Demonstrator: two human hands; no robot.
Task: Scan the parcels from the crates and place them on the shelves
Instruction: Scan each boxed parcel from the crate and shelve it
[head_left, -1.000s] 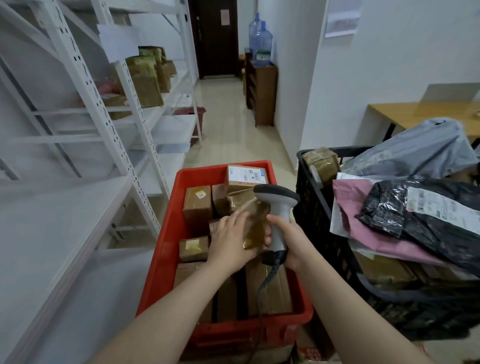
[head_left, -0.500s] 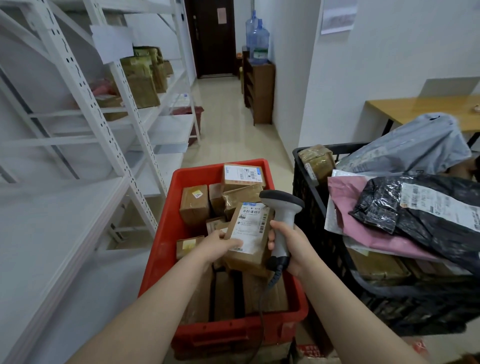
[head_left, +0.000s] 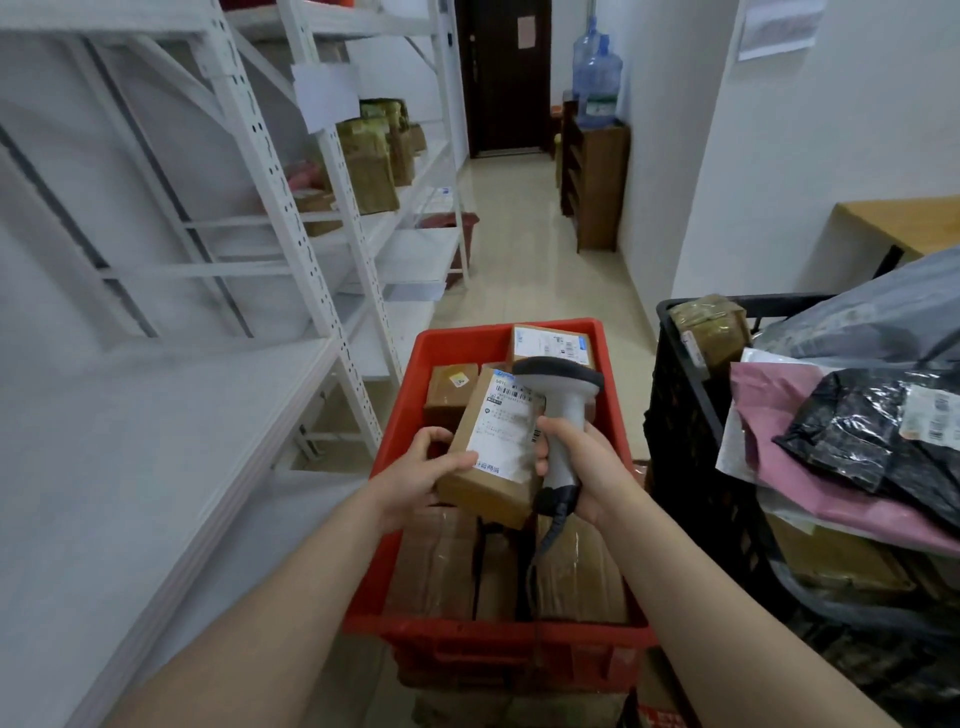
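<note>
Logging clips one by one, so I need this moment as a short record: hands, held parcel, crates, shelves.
left hand: grips a cardboard parcel, label facing up
right hand: grips a barcode scanner, head close to the label
red crate: below the hands, holds more cardboard boxes
black crate: right of the red crate, piled with bagged parcels
shelves: white rack on the left, taped parcels on a far shelf

Shelves (head_left: 156, 415) line the left wall. A crate (head_left: 498, 631) of boxes (head_left: 451, 387) sits straight ahead, a second crate (head_left: 691, 467) of bags (head_left: 883, 327) just right of it, and a desk (head_left: 893, 223) stands behind that one.
</note>
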